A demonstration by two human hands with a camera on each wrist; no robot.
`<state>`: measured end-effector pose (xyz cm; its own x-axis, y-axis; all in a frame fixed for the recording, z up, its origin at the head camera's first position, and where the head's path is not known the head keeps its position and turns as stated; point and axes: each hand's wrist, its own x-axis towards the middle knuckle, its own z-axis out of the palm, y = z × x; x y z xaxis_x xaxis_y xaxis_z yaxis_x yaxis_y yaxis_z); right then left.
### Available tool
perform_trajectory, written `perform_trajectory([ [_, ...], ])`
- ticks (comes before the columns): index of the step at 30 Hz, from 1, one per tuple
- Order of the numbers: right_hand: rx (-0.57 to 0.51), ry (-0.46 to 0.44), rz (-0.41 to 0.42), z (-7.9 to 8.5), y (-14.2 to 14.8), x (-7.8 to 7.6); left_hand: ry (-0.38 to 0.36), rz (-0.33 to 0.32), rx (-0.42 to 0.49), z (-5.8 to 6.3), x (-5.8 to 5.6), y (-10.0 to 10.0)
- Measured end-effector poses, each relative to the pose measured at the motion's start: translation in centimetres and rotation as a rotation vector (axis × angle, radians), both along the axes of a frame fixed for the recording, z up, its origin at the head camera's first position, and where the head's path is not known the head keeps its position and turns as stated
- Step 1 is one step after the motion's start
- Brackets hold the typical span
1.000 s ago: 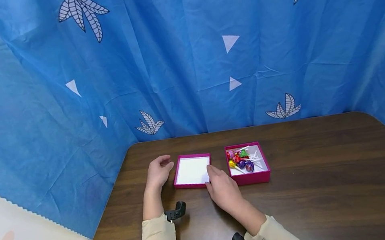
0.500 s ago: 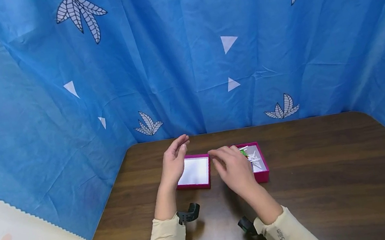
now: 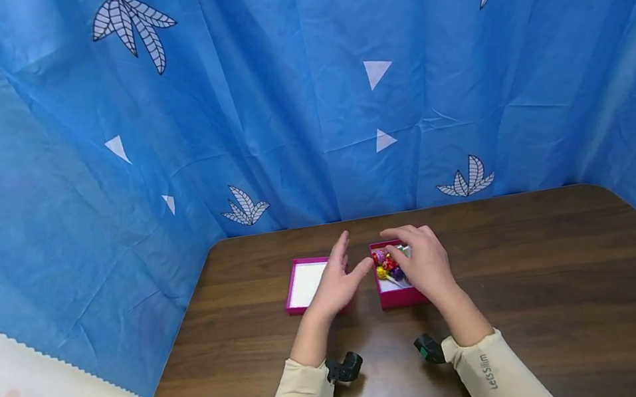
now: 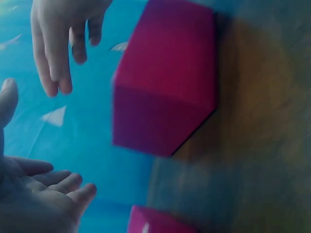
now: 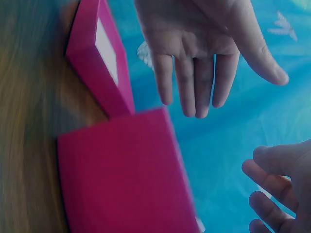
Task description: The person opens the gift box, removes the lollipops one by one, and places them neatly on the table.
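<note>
In the head view a deep pink box [image 3: 403, 297] holds wrapped lollipops [image 3: 387, 263] in red, yellow and purple. Left of it lies a shallow pink box lid [image 3: 304, 285], white inside face up. My left hand [image 3: 337, 284] hovers over the lid's right part, thumb pointing toward the box and fingers extended. Over the box's right part is my right hand [image 3: 426, 261], fingers bent loosely with space between them and the thumb; it hides some lollipops. Both hands hold nothing. The left wrist view shows the box's plain outer walls [image 4: 165, 68] beside both hands.
Box and lid sit on a dark wooden table [image 3: 547, 289], near its back edge. A blue curtain [image 3: 292, 94] with leaf and triangle prints hangs behind. Each wrist carries a small black camera [image 3: 345, 367].
My left hand has moved right, from left of the lid to over its right side. My right hand has moved from the lid's front corner right to the box. Lid and box stay put.
</note>
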<state>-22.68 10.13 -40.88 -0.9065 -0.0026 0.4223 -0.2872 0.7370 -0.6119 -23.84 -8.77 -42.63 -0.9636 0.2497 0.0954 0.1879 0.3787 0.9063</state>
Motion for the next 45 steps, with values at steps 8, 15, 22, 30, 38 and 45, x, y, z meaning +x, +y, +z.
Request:
perform_trajectory([
  [8,-0.01,-0.038,-0.01,-1.4,0.9,-0.7,-0.056,-0.079,-0.144,-2.0,0.5,2.3],
  [15,0.0,-0.065,-0.012,-1.8,1.0,-1.1,-0.052,-0.099,-0.126,-3.2,0.7,3.4],
  [22,0.004,-0.101,-0.023,-2.1,0.9,-1.1,-0.028,-0.077,-0.091,-3.9,0.8,4.1],
  [30,0.026,-0.105,-0.024,-2.4,0.8,-1.1,-0.033,-0.052,-0.054,-4.5,1.0,4.4],
  [38,0.042,-0.086,-0.02,-2.9,0.9,-1.4,-0.042,-0.025,-0.002,-5.4,1.3,4.5],
  [45,0.09,-0.096,0.0,-2.4,1.0,-2.0,-0.032,-0.011,0.033,-6.3,1.0,4.4],
])
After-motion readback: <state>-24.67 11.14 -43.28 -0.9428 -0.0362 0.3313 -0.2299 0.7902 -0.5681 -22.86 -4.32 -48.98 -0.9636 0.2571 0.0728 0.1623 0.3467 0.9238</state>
